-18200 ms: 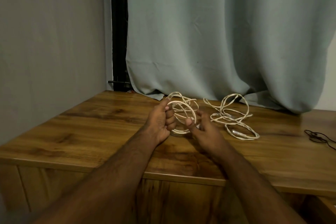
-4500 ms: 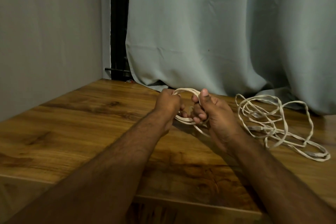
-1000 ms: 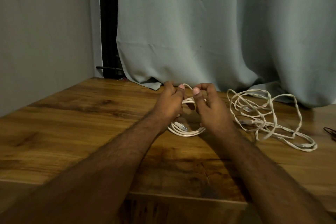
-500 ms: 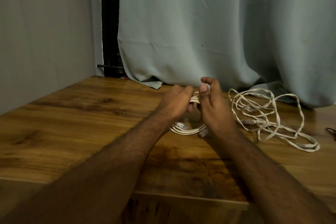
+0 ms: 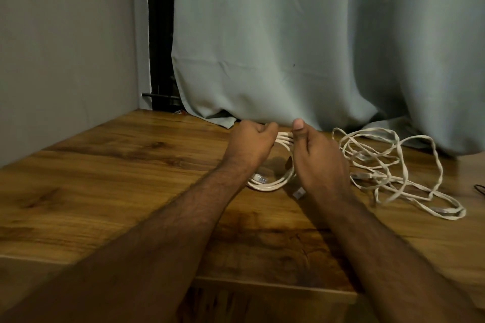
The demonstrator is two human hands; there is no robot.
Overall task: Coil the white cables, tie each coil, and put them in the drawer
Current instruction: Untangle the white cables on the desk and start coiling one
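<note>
Dim, warm indoor light from above. Soft sheen on the wooden tabletop (image 5: 110, 165), strongest at its right edge; faint shadows beneath the hands. Forearms at the lower corners blur softly. Wide-angle lens bows the curtain (image 5: 301, 42) and wall edges.
</note>
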